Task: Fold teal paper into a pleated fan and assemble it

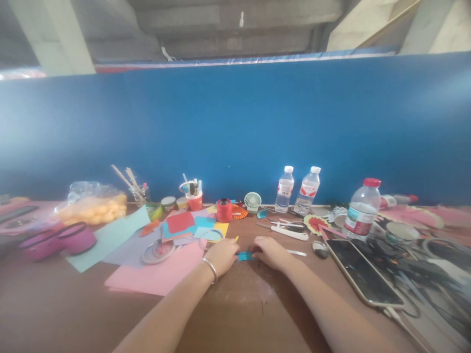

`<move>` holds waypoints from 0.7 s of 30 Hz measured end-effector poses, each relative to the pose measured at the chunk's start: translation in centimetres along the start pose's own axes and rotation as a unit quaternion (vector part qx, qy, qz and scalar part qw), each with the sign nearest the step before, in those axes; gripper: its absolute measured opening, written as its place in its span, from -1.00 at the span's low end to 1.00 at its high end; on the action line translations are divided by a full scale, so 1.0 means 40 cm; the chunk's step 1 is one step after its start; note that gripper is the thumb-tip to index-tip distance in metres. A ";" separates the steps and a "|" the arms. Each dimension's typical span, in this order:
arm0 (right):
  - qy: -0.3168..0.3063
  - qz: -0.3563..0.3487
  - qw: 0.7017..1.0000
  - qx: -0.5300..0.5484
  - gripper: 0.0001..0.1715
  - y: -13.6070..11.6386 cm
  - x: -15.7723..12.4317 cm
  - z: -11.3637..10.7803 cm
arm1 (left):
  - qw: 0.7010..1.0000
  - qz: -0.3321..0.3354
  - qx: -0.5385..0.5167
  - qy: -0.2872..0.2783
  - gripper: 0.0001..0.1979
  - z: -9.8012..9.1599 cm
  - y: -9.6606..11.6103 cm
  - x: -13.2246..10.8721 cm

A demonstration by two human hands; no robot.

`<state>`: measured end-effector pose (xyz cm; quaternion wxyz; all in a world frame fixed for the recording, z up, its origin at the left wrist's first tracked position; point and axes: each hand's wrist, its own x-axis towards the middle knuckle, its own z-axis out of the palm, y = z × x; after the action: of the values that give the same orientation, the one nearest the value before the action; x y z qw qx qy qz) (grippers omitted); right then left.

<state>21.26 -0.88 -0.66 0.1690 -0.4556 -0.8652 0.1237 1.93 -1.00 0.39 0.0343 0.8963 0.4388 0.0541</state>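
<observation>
- Brown table [235,314], cluttered; blue partition [235,132] behind.
- Clear bag [91,203] far left, holding yellow-orange pieces, contents blurred.
- Three water bottles: red-capped [362,208] right, two white-capped [296,190] at back, contents unclear.
- Red cup [195,198] stuffed with pens and tools.
- Left hand [222,256] and right hand [270,251] pinching small blue paper [245,256] between them, low on table centre.
- Judged step: folding; next needs firm crease, steady fingertips.

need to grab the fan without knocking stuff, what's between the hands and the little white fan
In the head view, bare brown table lies between the hands' blue paper piece and the small white fan; a blue scrap sits just right of that line.
</observation>
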 end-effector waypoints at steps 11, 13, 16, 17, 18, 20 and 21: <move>0.025 -0.018 0.999 0.028 -0.89 -0.009 -0.009 0.009 | 0.997 0.005 -0.073 0.034 -0.91 0.011 -0.008 -0.007; 0.034 -0.027 0.999 0.028 -0.88 -0.008 -0.010 0.007 | 0.997 0.010 -0.070 0.037 -0.92 0.008 -0.010 -0.007; 0.037 -0.044 0.998 0.024 -0.88 -0.005 -0.009 0.003 | 0.997 0.023 -0.073 0.027 -0.90 0.004 -0.018 -0.006; 0.034 -0.049 0.998 0.026 -0.88 -0.003 -0.008 0.001 | 0.996 0.031 -0.076 0.024 -0.88 0.002 -0.022 -0.007; 0.031 -0.052 0.998 0.028 -0.87 0.000 -0.008 0.000 | 0.996 0.040 -0.081 0.020 -0.85 0.000 -0.026 -0.008; 0.026 -0.056 0.997 0.036 -0.85 0.005 -0.008 -0.001 | 0.994 0.053 -0.090 0.011 -0.78 -0.003 -0.034 -0.010; 0.025 -0.057 0.997 0.039 -0.83 0.007 -0.008 -0.001 | 0.994 0.058 -0.093 0.007 -0.75 -0.005 -0.037 -0.011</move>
<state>21.64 -0.97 -0.78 0.2149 -0.4018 -0.8796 0.1364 0.47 -0.46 0.40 0.1118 0.9127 0.3794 0.1029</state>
